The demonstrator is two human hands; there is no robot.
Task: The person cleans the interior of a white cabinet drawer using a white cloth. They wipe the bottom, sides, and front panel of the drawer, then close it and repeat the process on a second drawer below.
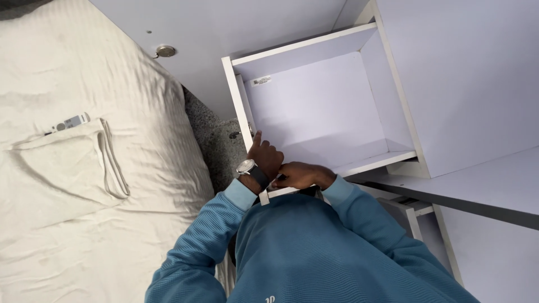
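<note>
Seemingly empty, a white drawer (331,106) stands pulled well out of a white cabinet (466,84), its front panel (269,193) close against the person's chest, beside a bed (84,224) dressed in cream striped linen. Both hands meet at the near left corner of that front panel: the left hand (265,157), a wristwatch (247,167) on its wrist, rests against the drawer's left side wall (238,101) with the forefinger pointing up along the edge and the other fingers curled, while the right hand (297,177) lies curled over the front edge just beside it, fingers together; whether either hand actually pinches the panel cannot be told, since the fingertips are hidden. Both forearms, in blue ribbed sleeves (213,230), bend sharply inward from the elbows, wrists nearly touching. The risk, judged from this pose, is a pinch: fingers set along the side wall could be caught between drawer and cabinet frame if the drawer slides in, and a drawer drawn this far out could tip or drop off its runners under downward pressure. On the bed lie a folded cloth (62,168) and a small pale remote control (68,123), well apart from the hands.
</note>
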